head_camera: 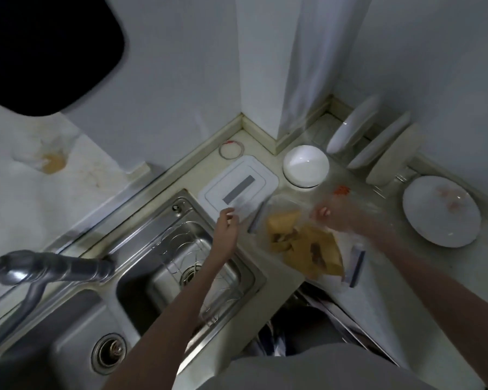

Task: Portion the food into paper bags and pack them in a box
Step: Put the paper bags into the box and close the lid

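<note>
Brown paper bags [307, 246] with food showing at their mouths lie inside a clear box [282, 204] on the counter. A white lid [238, 182] with a grey strip lies flat just behind the box, beside the sink. My left hand [226, 229] reaches over the sink corner, its fingertips at the lid's front edge; whether it grips the lid is unclear. My right hand [338, 218] is blurred by motion above the box's right side, fingers apart, nothing visibly in it.
A steel double sink [164, 266] with a wire rack and a tap [48, 270] lies at the left. A white bowl [306, 164], upright plates [352, 128] and a flat used plate [441, 211] stand at the right. A red-marked ring [231, 150] lies in the corner.
</note>
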